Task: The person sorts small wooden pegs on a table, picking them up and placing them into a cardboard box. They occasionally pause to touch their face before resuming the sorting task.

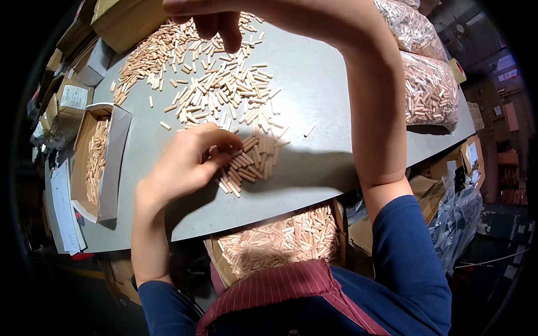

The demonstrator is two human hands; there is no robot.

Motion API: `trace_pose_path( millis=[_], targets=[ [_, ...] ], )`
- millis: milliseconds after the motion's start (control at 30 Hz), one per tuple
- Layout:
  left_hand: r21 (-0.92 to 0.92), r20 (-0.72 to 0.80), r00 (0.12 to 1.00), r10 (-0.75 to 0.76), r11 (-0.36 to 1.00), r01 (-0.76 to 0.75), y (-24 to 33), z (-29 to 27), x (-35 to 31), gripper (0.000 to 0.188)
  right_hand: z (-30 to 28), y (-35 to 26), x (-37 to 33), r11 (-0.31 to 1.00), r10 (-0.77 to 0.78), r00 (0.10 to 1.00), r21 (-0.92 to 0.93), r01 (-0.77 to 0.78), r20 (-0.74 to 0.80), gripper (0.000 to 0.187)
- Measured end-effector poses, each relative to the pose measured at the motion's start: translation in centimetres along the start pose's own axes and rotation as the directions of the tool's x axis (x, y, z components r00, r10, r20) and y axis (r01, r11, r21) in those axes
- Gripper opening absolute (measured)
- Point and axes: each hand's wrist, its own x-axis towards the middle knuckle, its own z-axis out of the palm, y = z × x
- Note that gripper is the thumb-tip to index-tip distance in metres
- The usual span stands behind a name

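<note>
My left hand is low over the grey table, its fingers and thumb curled at the near edge of a pile of short wooden dowels. Dowels lie against the thumb and fingertips; the curled fingers hide whatever is inside them. Raised higher, my right hand reaches across the far side of the table above the dowels. Its fingers hang down apart and nothing shows in them; the top of the picture cuts off part of that hand.
A long cardboard box holding dowels stands at the left. Another open box of dowels sits below the table's near edge, by my apron. Clear plastic bags of dowels lie at the far right. Papers rest on the left edge.
</note>
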Motion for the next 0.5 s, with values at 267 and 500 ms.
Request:
trace_pose_path(
  millis=[267,500],
  targets=[
    [0.175,-0.116,0.977,0.180,0.972,-0.158,1.0,2.0,0.1,0.019,-1.0,-3.7,-0.5,0.984,0.104,0.992,-0.138,-0.113,-0.071,0.030],
    [0.345,-0.212,0.964,0.160,0.935,-0.080,1.8,3.8,0.5,0.024,-1.2,-4.1,-0.6,0.967,0.115,0.987,-0.216,-0.137,-0.113,0.032]
  ],
)
